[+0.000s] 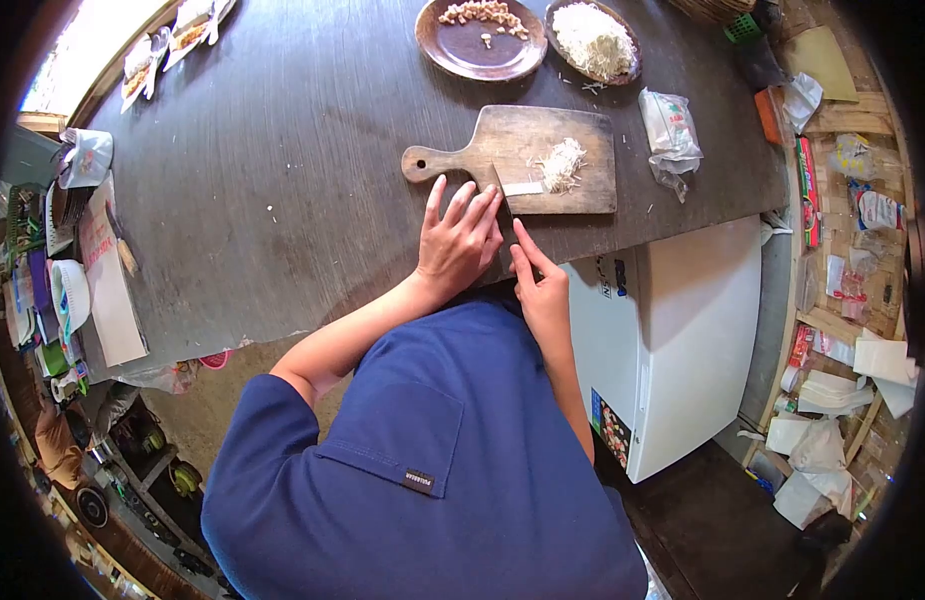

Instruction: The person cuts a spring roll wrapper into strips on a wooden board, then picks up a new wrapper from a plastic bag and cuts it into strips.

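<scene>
My right hand point(542, 285) is closed around a knife, its handle mostly hidden by the fingers. The narrow dark edge of the knife blade point(501, 188) stands over a wooden cutting board point(492, 130). Stretched and slightly spread, the fingers of my left hand point(460, 240) rest on the board's near edge, their tips close to the blade. Whatever lies under them is hidden. Just right of the blade is a flat white strip of food point(524, 188). Beyond it, a small pile of thin white shreds point(562, 165) sits on the board.
Behind the board are a brown plate point(467, 62) with small tan pieces and a bowl heaped with white shreds point(594, 42). A plastic packet point(670, 135) lies to the right on the dark table point(282, 180). Below the table edge stands a white fridge point(697, 340).
</scene>
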Tool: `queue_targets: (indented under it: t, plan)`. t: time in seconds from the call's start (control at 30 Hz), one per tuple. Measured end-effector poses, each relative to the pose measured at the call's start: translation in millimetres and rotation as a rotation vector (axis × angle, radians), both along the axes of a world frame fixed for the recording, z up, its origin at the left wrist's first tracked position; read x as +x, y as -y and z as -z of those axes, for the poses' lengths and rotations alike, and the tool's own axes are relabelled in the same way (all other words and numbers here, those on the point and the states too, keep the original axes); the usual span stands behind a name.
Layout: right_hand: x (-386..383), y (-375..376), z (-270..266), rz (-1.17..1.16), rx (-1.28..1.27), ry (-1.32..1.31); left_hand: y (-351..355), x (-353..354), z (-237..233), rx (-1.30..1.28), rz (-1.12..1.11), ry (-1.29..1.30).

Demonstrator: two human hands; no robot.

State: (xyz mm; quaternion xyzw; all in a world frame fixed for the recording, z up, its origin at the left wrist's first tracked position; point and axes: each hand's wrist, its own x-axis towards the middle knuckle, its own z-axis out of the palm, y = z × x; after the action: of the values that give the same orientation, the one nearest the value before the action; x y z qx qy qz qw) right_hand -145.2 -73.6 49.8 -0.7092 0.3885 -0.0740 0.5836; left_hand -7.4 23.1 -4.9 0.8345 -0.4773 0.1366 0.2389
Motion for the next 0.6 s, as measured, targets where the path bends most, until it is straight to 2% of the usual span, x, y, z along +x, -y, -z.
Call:
queue_targets:
  t: [0.17,0.33,0.47,0.6]
  plan:
    - [-9,-4,5,-0.026,-0.068,0.015,-1,2,-1,0.003,0.001,-0.001]
    - [-3,-1,-2,-0.002,-0.022,-0.067,-2,-1,2,0.007,0.016,0.006]
    - [-5,-5,4,-0.006,-0.033,0.035,-1,1,0,-0.003,0.009,0.026]
    - [-8,-6,5,-0.004,-0.057,0.004,-2,1,-1,0.006,0.014,0.014]
